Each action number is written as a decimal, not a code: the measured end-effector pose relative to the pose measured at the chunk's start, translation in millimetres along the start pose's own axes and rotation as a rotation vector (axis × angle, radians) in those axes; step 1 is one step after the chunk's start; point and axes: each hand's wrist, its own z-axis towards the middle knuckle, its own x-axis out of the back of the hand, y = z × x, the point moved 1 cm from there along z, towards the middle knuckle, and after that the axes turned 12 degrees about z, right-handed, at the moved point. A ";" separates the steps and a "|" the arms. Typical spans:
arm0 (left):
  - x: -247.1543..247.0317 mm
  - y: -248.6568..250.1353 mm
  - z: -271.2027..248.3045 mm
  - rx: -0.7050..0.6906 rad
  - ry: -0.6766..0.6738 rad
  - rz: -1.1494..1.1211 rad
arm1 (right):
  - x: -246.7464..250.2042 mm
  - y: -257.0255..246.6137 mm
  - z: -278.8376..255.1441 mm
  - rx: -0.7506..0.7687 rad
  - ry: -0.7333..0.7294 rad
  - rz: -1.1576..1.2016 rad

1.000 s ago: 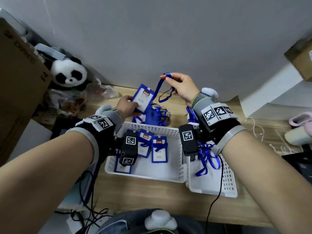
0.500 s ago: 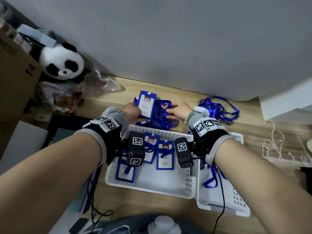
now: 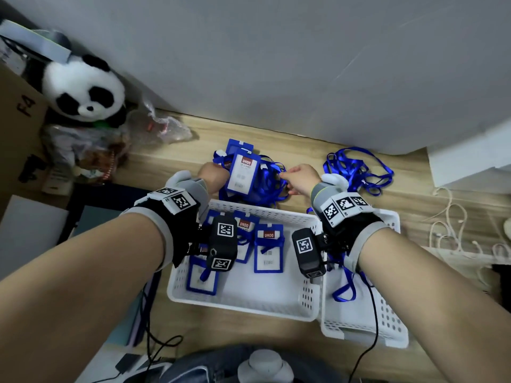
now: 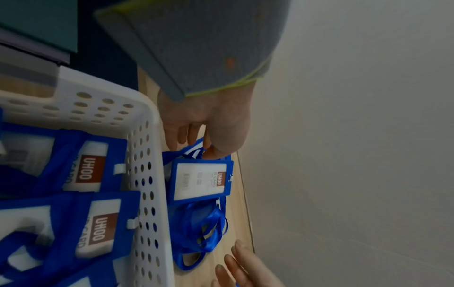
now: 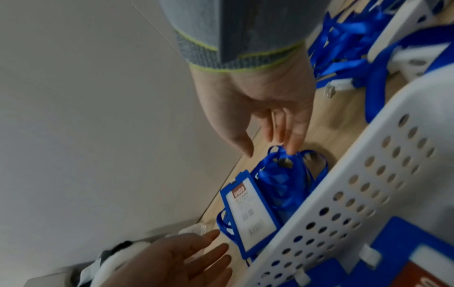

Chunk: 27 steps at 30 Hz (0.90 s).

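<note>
A blue ID badge holder (image 3: 242,174) with a white card lies on a pile of badge holders and blue lanyards (image 3: 272,183) on the wooden table, behind the left white basket (image 3: 262,214). My left hand (image 3: 218,175) sits at the badge's left edge with relaxed, straight fingers; in the left wrist view its thumb (image 4: 218,149) touches the edge of the badge (image 4: 199,181). My right hand (image 5: 270,151) is spread, one fingertip (image 5: 292,148) resting on the lanyard loop (image 5: 280,174). Neither hand grips anything.
The left basket holds several badge holders (image 3: 268,247). A second white basket (image 3: 359,313) to the right holds a lanyard. Loose lanyards (image 3: 356,170) lie by the wall. A plush panda (image 3: 83,89), a cardboard box (image 3: 16,106) and white cables (image 3: 448,225) flank the table.
Both hands came down from holding the badge and its lanyard up in the air. The badge now lies on the pile and both hands have let go.
</note>
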 end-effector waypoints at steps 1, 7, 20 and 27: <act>0.9 1.3 -2.5 -0.010 0.046 -0.021 | 3.8 -1.5 -8.0 0.000 -0.066 0.072; -4.6 5.9 -50.5 -0.106 -0.222 -0.225 | 8.7 18.5 -60.5 -0.165 -0.548 -0.035; -41.5 -51.5 -86.7 0.052 -0.373 0.073 | -21.4 84.0 -66.4 -0.250 -0.190 -0.254; -49.3 -62.4 -94.5 0.072 -0.315 0.071 | -28.9 90.4 -72.0 -0.269 -0.244 -0.206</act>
